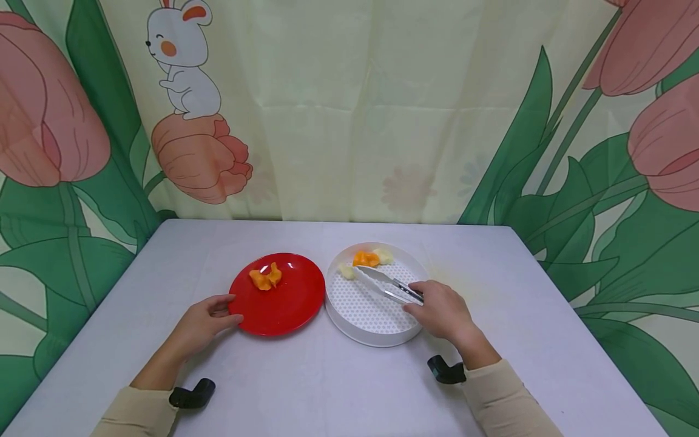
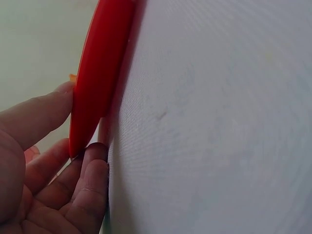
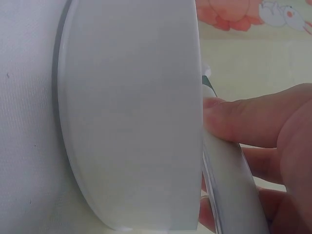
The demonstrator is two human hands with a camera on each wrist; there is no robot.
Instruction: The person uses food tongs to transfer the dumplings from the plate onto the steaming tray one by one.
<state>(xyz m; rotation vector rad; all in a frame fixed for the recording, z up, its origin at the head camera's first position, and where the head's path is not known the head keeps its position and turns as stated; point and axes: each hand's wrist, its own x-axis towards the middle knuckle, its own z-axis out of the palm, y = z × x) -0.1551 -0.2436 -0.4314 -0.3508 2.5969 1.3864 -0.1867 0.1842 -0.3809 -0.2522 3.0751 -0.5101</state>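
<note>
Steel tongs (image 1: 389,284) lie over the white tray (image 1: 377,331), long axis slanting, tips toward its far-left food; the right hand (image 1: 442,312) grips the handle. Left hand (image 1: 204,321) fingers pinch the red plate (image 1: 284,309), just left of the tray.

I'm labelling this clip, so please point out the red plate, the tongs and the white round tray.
red plate (image 1: 286,306): head view, bare front part of its surface.
tongs (image 1: 384,281): head view, middle of the metal arms.
white round tray (image 1: 366,311): head view, bare perforated floor.

Bright, even, soft light; faint shadows. Head view bows at edges. Both wrist views blur close up.
</note>
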